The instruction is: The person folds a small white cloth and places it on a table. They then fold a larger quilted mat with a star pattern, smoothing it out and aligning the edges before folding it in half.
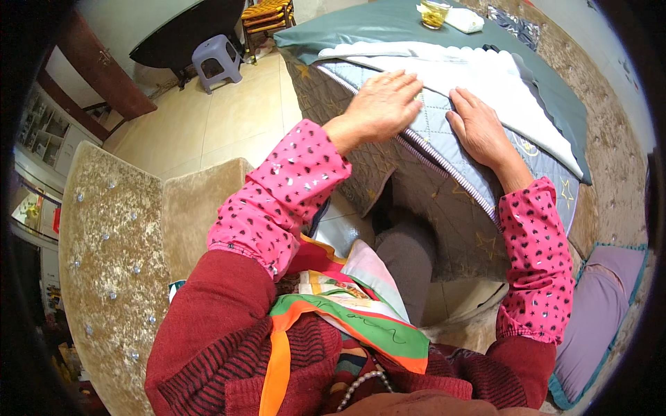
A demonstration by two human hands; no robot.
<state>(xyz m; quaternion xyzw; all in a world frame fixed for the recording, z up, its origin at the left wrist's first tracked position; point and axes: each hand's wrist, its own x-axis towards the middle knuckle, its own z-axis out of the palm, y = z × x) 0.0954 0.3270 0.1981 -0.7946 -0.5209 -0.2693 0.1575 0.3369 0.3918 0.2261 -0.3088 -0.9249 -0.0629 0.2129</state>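
Note:
Before me a grey quilted cover (pixel 434 112) with star patterns and a striped edging lies over a table and hangs down towards my knees. Across it is spread a white cloth (pixel 471 70) with a scalloped rim. My left hand (pixel 387 106) rests flat near the cover's striped edge, its fingertips by the white cloth's near edge. Further right, my right hand (pixel 478 127) lies palm down on the quilting, fingertips at the same cloth edge. Neither hand grips anything that I can see; both palms are hidden.
A dark green cover (pixel 359 23) shows beneath, bearing a glass cup (pixel 433 14) of yellowish liquid and a white packet (pixel 464 21). Left stand a grey plastic stool (pixel 217 62) and a tufted sofa (pixel 114 260). A purple cushion (pixel 598 317) lies at right.

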